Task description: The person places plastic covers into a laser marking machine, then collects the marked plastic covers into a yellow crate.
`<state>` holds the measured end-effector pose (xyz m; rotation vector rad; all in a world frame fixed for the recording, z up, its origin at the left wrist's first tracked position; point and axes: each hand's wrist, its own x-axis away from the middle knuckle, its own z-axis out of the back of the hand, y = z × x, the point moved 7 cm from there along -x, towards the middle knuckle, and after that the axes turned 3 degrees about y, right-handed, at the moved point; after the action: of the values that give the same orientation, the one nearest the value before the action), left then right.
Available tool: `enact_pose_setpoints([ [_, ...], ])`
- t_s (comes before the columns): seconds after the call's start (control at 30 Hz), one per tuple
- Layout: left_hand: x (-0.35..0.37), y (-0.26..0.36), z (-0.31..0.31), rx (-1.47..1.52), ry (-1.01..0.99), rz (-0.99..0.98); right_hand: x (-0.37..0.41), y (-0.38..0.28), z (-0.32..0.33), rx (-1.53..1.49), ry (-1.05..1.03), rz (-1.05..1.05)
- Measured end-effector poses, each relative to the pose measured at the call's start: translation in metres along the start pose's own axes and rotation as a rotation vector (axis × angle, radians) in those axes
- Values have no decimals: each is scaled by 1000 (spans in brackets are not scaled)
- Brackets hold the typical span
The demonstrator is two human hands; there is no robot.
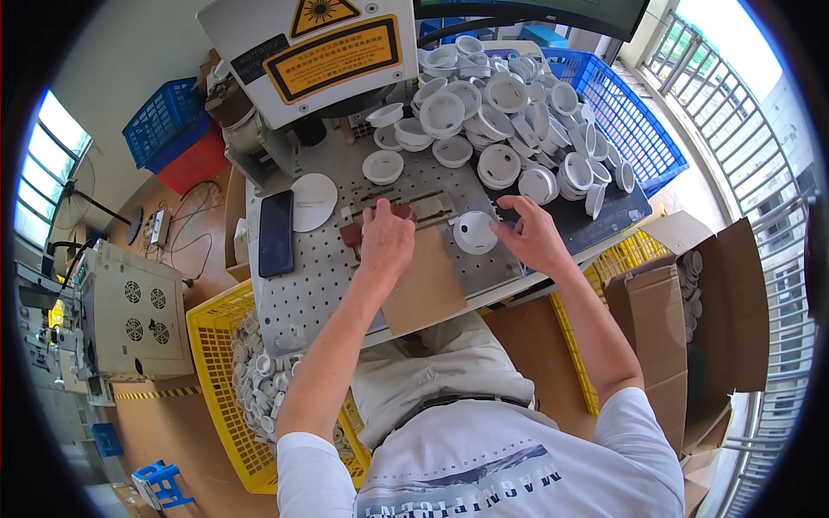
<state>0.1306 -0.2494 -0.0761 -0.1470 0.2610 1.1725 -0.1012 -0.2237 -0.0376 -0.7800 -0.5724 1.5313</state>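
Observation:
My left hand (387, 240) is over a metal fixture (439, 208) with reddish-brown blocks (351, 234). Its fingers are bent down close together, and they hide whatever is under them. To the right, my right hand (533, 235) has thumb and forefinger apart, the thumb at the edge of a round white plastic lid (474, 233). That lid has a small dark hole and lies beside the fixture, over the perforated metal plate. A brown cardboard sheet (425, 285) extends from below the fixture toward my lap.
A big heap of white lids (501, 112) covers the back right, beside a blue basket (643, 129). A phone (276, 233) and white disc (313, 202) lie at left. The laser machine head (302, 52) overhangs the plate. A yellow basket (216, 380) and cardboard box (648, 345) flank me.

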Motion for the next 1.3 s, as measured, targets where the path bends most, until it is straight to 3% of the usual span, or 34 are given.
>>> enact_pose_setpoints([
  [0.07,20,19,4,-38,-55,-105,8,-20,-7,110,-111,277],
  [0.1,34,22,5,-39,-56,-101,10,-27,-9,108,-114,279],
  [0.17,65,24,11,156,-10,-86,12,-34,-21,431,-122,122],
  [0.3,121,-9,30,109,168,-39,3,-40,-45,488,-163,30],
  [0.37,144,-45,35,100,270,171,6,-62,-55,449,-212,342],
  [0.47,166,-65,41,130,323,245,7,-72,-55,308,-195,488],
  [0.63,165,-63,44,152,317,291,11,-72,-62,397,-216,402],
  [0.73,165,-66,42,149,317,293,10,-70,-67,429,-315,219],
  [0.8,166,-66,39,152,309,293,21,-91,-77,245,-381,627],
  [0.9,166,-66,41,160,326,286,28,-105,-87,319,-336,718],
  [1.03,166,-65,46,203,356,314,28,-117,-93,268,-263,580],
  [1.1,164,-63,49,206,363,305,26,-113,-106,310,-322,396],
  [1.3,167,-66,41,165,328,257,19,-119,-138,217,-269,561],
])
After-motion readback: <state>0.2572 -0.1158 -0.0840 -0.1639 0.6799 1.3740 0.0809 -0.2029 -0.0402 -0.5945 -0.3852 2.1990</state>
